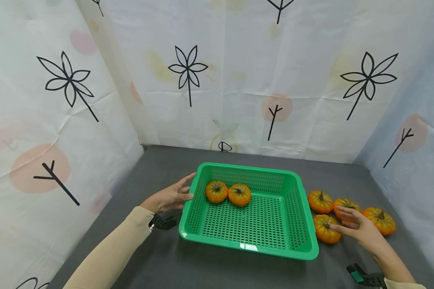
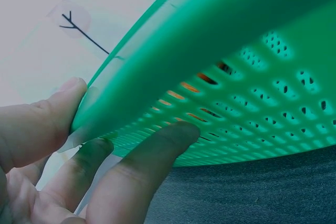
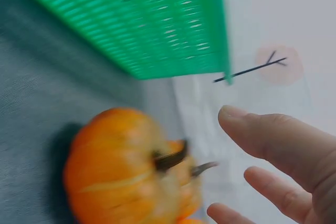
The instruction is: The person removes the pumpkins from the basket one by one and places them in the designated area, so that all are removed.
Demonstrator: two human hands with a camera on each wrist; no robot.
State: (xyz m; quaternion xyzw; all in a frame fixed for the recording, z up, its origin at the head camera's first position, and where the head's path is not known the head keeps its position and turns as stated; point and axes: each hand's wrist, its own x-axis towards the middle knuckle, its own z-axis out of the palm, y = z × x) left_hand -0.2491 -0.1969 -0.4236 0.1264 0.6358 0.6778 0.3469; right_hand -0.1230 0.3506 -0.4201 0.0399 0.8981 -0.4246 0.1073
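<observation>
A green plastic basket (image 1: 244, 245) with slotted walls stands at the middle of the table. Inside it, at the left end, two small orange pumpkins (image 1: 240, 195) sit side by side. My left hand (image 1: 170, 196) holds the basket's left rim; in the left wrist view the thumb (image 2: 47, 121) is at the rim and the fingers lie below it, against the outer wall. To the right of the basket is a group of several orange pumpkins (image 1: 320, 202). Over this group my right hand (image 1: 361, 228) hovers with fingers apart, and nothing is in its grasp.
The dark grey tabletop (image 1: 170, 160) runs back to a white cloth backdrop (image 1: 238, 80) with printed flowers and trees. Cloth also hangs along both sides. The rightmost pumpkin (image 1: 380, 221) lies near the table's right side.
</observation>
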